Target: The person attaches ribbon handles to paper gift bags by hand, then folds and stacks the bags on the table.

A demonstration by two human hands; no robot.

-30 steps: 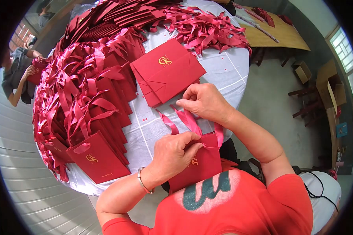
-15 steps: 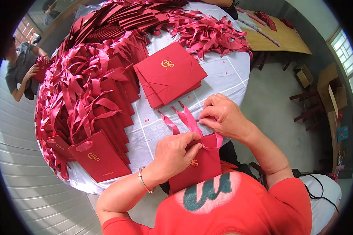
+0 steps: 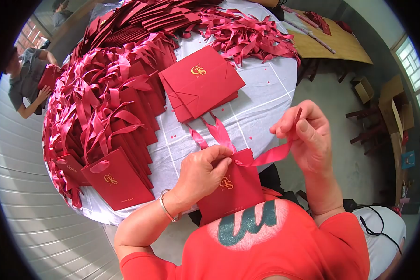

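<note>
A red paper gift bag (image 3: 238,186) with a gold logo rests at the table's near edge against my shirt. My left hand (image 3: 204,170) pinches the bag's top edge, fingers closed by the ribbon hole. Off to the right, my right hand (image 3: 308,135) is raised, thumb and fingers closed on the end of a pink ribbon (image 3: 273,155). That ribbon stretches from the bag's top to my right fingers. More ribbon ends (image 3: 219,133) stick up beyond my left hand. A short stack of flat red bags (image 3: 200,81) lies just past them.
Finished-looking bags with ribbon handles (image 3: 119,179) stand packed along the left of the round table. Loose pink ribbons (image 3: 252,37) and fanned red bags (image 3: 140,23) cover its far side. A co-worker (image 3: 30,77) holds a red bag at left. A wooden table (image 3: 331,44) stands behind.
My right hand has moved right and up from the bag's top, drawing the ribbon out into a taut-looking strip. My left hand has stayed on the bag, shifting slightly left.
</note>
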